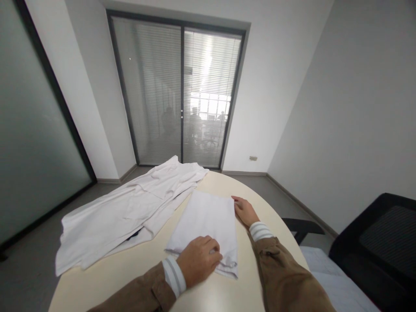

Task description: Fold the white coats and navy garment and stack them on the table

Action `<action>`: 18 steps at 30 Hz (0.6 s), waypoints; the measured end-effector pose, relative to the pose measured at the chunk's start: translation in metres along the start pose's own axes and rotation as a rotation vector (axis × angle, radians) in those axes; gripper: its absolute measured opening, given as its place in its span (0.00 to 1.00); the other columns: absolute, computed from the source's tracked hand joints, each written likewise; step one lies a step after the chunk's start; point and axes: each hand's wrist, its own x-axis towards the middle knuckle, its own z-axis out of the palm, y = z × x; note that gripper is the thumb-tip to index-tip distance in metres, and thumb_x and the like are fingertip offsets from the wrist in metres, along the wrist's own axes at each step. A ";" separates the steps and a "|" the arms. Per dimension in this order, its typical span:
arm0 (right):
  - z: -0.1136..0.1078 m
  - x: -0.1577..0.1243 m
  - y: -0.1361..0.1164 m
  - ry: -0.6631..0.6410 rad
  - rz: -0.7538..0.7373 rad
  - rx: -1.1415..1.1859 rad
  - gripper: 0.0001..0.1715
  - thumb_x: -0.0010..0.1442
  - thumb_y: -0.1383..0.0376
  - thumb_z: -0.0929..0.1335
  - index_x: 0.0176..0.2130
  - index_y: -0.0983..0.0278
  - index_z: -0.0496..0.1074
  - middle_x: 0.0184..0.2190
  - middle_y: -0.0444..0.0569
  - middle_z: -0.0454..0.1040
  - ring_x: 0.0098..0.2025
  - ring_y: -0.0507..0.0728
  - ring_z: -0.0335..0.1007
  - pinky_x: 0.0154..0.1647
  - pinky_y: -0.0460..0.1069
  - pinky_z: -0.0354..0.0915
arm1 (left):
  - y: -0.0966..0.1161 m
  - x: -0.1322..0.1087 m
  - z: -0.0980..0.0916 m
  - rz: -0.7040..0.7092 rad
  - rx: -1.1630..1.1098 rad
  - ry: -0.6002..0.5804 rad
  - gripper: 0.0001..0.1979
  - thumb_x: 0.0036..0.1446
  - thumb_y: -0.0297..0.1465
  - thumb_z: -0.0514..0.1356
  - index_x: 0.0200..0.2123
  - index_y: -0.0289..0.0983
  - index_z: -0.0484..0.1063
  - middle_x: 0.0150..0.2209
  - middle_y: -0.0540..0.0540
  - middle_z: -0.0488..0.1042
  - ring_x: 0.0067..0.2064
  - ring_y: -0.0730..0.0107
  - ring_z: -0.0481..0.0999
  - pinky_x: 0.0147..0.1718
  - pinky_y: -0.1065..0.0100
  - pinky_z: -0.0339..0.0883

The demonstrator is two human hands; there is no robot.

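Note:
A folded white garment [206, 221] lies as a neat rectangle on the round cream table [130, 277]. My left hand [199, 260] rests on its near edge with the fingers curled down onto the cloth. My right hand [244, 210] lies at the far right corner of the fold, fingers stretched out and touching its edge. Both arms wear brown sleeves with striped cuffs. A second white garment [126, 208], larger and spread out loosely, lies to the left and reaches the table's far edge.
A black office chair [380, 242] stands at the right, close to the table's edge. Beyond the table is grey floor, a glass door with blinds [180, 91] and a dark glass wall at the left.

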 end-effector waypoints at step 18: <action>-0.002 0.007 -0.012 0.036 0.108 -0.023 0.22 0.59 0.68 0.60 0.46 0.60 0.78 0.45 0.50 0.80 0.49 0.59 0.74 0.57 0.56 0.64 | 0.000 -0.008 -0.008 0.072 -0.141 -0.150 0.18 0.67 0.39 0.53 0.59 0.48 0.65 0.65 0.45 0.61 0.66 0.50 0.58 0.63 0.47 0.52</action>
